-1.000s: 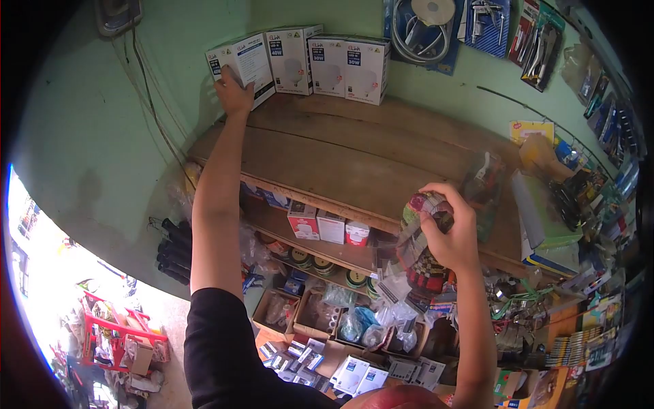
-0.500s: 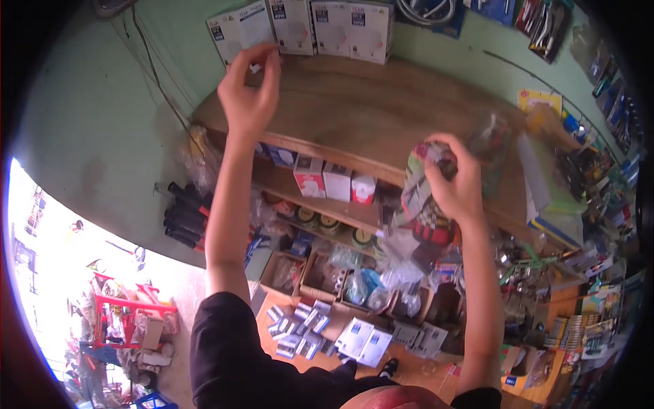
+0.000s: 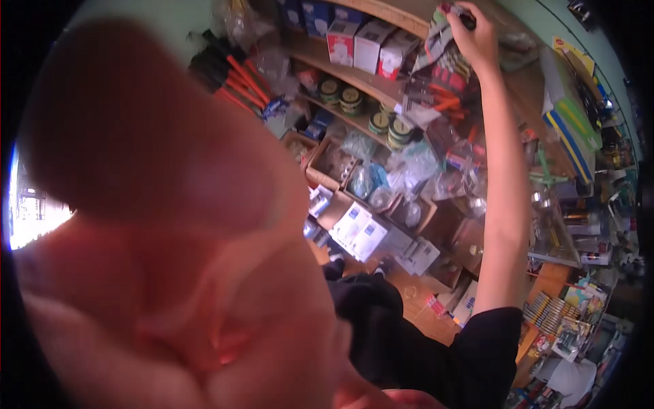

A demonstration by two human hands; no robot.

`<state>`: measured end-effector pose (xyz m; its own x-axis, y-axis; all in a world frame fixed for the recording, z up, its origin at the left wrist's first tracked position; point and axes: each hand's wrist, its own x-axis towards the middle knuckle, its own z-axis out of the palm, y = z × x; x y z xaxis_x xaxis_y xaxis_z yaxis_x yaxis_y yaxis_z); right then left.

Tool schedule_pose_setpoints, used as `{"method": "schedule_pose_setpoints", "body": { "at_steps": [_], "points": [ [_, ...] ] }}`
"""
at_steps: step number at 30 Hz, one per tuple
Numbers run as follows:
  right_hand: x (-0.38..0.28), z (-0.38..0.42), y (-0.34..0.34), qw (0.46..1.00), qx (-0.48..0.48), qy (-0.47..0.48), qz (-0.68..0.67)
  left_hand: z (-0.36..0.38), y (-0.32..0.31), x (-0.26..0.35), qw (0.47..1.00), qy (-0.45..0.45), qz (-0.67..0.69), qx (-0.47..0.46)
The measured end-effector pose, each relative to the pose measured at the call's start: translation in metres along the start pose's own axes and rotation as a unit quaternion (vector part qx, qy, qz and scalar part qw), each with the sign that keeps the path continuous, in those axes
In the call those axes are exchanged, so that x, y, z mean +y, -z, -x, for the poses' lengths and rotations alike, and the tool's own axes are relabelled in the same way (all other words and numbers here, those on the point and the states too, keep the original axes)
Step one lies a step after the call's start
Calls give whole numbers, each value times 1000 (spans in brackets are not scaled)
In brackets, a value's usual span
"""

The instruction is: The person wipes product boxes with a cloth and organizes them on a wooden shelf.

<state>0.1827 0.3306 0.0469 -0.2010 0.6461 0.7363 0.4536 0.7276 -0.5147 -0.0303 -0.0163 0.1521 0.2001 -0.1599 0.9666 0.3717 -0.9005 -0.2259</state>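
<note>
My left hand (image 3: 170,198) is right up against the camera, a large blurred shape covering the left half of the view. How its fingers are set does not show. At the top, my right hand (image 3: 479,42) has its fingers and thumb closed on a crumpled, multicoloured patterned cloth (image 3: 436,49). The cloth hangs down at the front edge of the wooden shelf top (image 3: 392,15). Part of it lies behind my fingers.
Under the shelf top stand red-and-white boxes (image 3: 368,46) and several round tins (image 3: 351,97). Lower down are cardboard boxes with plastic bags (image 3: 409,167) and white cartons (image 3: 357,232) near the floor. Black-and-orange handled tools (image 3: 238,78) are at left.
My left hand has left the wall-side boxes and come up close to the camera. The view has tilted downward. My right hand still holds the cloth.
</note>
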Motion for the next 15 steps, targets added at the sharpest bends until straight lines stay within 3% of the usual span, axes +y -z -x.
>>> {"method": "schedule_pose_setpoints", "body": {
  "at_steps": [1, 3, 5, 6, 7, 8, 9, 11, 12, 13, 15],
  "points": [
    [-13, 3, 4, 999, 5, -34, -12, -2, -1, 18, 1000, 2, -2, -20],
    [23, 15, -11, 993, 82, 84, 21, -5, -5, 54, 998, 11, 3, -61],
    [-39, 34, 13, 994, 46, 79, -57, -9, -14, 81, 995, 10, 14, -102],
    [-40, 55, 19, 992, -64, -48, 97, -10, -22, 91, 993, 5, 23, -120],
    [-39, 79, 29, 937, -175, -177, 246, -11, -32, 102, 990, 3, 37, -137],
    [-73, 111, 47, 988, -127, -55, 70, -11, -44, 111, 987, 2, 57, -153],
    [-104, 146, 71, 990, -68, 67, -106, -10, -57, 122, 983, 2, 79, -168],
    [-87, 238, 92, 989, -137, 29, -40, -17, -103, 191, 946, 300, 58, -110],
    [-83, 280, 106, 986, -153, -8, -71, -6, -115, 189, 963, 225, 91, -118],
    [-80, 324, 118, 979, -169, -47, -105, -16, -125, 207, 958, 240, 102, -119],
    [-57, 414, 133, 963, -152, -163, -149, -47, -142, 243, 816, 513, -39, -264]
  ]
}}
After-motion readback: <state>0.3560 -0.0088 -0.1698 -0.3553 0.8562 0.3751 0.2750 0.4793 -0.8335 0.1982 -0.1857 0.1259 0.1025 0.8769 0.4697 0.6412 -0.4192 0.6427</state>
